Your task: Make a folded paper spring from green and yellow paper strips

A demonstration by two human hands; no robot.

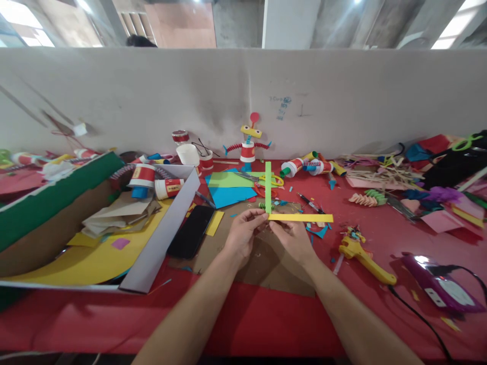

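Two paper strips meet at a right angle between my hands: a green strip point(268, 185) pointing away from me and a yellow strip point(304, 218) reaching to the right. My left hand point(245, 230) pinches the corner where they join. With its fingertips, my right hand point(291, 238) grips the same corner from the right, just under the yellow strip. Both hands are above a piece of brown cardboard point(224, 251). Behind the strips lie scissors with yellow handles point(272, 179), on green paper point(228, 179) and blue paper point(232, 196).
A paper-cup figure point(248, 151) stands by the wall. On the left are an open box point(160, 238) with papers and cups, and a black phone point(191, 230). A yellow glue gun point(365, 258), a purple device point(443, 284) with a cable, and craft scraps point(380, 172) lie right.
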